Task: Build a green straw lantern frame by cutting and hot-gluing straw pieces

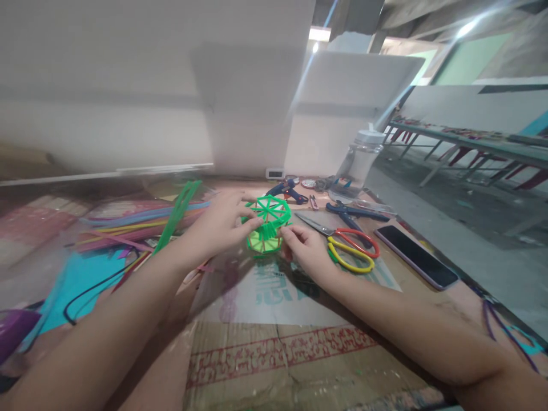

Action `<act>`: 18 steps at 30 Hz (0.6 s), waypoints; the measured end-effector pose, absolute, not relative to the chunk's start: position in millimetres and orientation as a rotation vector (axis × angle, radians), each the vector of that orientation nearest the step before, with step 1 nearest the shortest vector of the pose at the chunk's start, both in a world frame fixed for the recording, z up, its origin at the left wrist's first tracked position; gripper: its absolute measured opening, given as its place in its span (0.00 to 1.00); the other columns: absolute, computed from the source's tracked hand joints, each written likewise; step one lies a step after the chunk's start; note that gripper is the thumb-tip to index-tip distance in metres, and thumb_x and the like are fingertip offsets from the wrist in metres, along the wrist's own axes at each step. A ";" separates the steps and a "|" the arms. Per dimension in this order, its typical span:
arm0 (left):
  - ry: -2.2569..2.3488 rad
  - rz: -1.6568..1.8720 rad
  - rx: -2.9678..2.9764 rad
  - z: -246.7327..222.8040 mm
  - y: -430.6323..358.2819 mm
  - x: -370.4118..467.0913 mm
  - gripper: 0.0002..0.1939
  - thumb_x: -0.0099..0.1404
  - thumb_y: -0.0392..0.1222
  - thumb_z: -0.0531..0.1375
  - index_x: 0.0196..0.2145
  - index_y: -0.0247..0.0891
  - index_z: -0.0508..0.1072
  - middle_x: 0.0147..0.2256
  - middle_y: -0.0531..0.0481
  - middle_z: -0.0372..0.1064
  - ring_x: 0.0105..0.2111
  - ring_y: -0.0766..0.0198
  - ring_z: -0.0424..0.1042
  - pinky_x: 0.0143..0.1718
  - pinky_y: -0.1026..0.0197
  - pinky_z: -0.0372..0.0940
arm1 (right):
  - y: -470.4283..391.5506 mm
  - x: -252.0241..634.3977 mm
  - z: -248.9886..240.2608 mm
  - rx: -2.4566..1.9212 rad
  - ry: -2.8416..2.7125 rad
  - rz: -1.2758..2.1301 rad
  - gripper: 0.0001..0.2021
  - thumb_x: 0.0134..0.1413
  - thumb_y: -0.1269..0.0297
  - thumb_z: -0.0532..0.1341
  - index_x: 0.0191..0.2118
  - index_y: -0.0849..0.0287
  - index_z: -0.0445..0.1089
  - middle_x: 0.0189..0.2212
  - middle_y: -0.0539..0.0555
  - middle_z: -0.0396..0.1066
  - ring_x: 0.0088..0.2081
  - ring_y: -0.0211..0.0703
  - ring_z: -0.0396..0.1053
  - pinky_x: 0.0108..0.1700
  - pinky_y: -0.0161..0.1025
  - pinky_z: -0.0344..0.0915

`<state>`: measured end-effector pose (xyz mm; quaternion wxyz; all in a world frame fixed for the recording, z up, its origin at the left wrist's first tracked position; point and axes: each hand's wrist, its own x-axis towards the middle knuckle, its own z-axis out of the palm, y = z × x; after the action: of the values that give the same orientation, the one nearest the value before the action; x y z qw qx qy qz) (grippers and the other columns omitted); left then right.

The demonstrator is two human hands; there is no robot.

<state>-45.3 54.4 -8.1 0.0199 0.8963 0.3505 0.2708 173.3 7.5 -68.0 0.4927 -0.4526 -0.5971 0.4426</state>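
Between my hands stands a small green craft model [269, 212], with a spoked round top, thin brown posts and a pale green base. My left hand [233, 220] grips its left side, thumb in front and fingers partly hidden behind. At the lower right, my right hand [303, 244] has its thumb and forefinger pinched together against the model's edge; whether a small piece lies between those fingertips is hidden. The model is above a plastic sheet [257, 302] on the cardboard-covered table. Just right of my right hand lie scissors [353, 249] with red and yellow handles.
Green pipe cleaners [177, 214] and other coloured strips lie left, near a blue sheet [92, 285]. Behind the model are a glue gun [285, 188] and a small digital display [274, 173]. Pliers-like cutters [355, 214], a water bottle [359, 162] and a phone [415, 257] occupy the right.
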 end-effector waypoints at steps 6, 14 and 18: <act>1.056 0.867 2.759 -13.0 52.4 -41.4 0.17 0.72 0.53 0.59 0.34 0.41 0.83 0.50 0.41 0.76 0.53 0.45 0.71 0.57 0.39 0.64 | 4.8 165.1 -65.4 -1.089 -1.404 1.262 0.20 0.55 0.43 0.64 0.29 0.56 0.68 0.16 0.45 0.67 0.16 0.34 0.61 0.20 0.33 0.58; 1.064 0.834 2.755 -11.7 51.6 -40.3 0.17 0.72 0.52 0.59 0.35 0.41 0.82 0.51 0.41 0.75 0.54 0.46 0.70 0.56 0.40 0.64 | 9.6 165.3 -67.2 -1.096 -1.363 1.335 0.21 0.53 0.43 0.66 0.29 0.58 0.70 0.16 0.44 0.68 0.16 0.32 0.61 0.19 0.31 0.56; 1.052 0.856 2.741 -14.1 53.9 -41.1 0.16 0.72 0.51 0.59 0.36 0.40 0.83 0.50 0.41 0.75 0.53 0.47 0.71 0.57 0.41 0.65 | 8.8 170.1 -67.5 -1.060 -1.406 1.282 0.24 0.57 0.39 0.63 0.27 0.58 0.68 0.16 0.45 0.67 0.16 0.33 0.61 0.20 0.31 0.56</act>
<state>-41.1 53.9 -14.1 0.0418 0.8955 0.3436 0.2798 170.1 8.8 -67.5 0.4632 -0.4315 -0.5720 0.5216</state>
